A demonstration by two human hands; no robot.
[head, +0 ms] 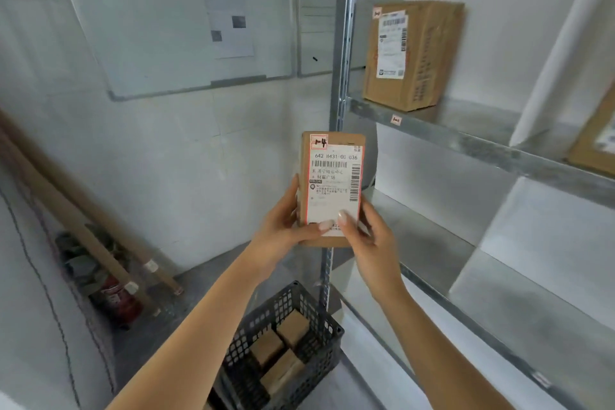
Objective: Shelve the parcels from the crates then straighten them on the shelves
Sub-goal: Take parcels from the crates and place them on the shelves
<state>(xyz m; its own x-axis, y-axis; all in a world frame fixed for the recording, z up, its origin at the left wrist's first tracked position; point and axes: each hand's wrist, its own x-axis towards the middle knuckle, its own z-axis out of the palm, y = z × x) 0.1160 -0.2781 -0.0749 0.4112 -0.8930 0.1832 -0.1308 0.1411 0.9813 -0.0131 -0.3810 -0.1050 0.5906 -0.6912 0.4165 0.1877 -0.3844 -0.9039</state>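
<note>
Small brown cardboard parcel [331, 188] held upright in the air in front of the shelf post [342, 43], label facing the camera. Left hand [286, 226] clamped on its lower left edge, thumb across the label; right hand [369, 236] clamped on its lower right corner, thumb on the label beside the other. White printed label with barcodes, red-edged sticker at top left. Shelves [432, 130] of dull grey galvanised metal, flat and smooth. Larger cardboard box [412, 53] stands upright on the upper shelf. Black plastic lattice crate [319, 316] on the floor below holds more brown parcels [293, 329].
</note>
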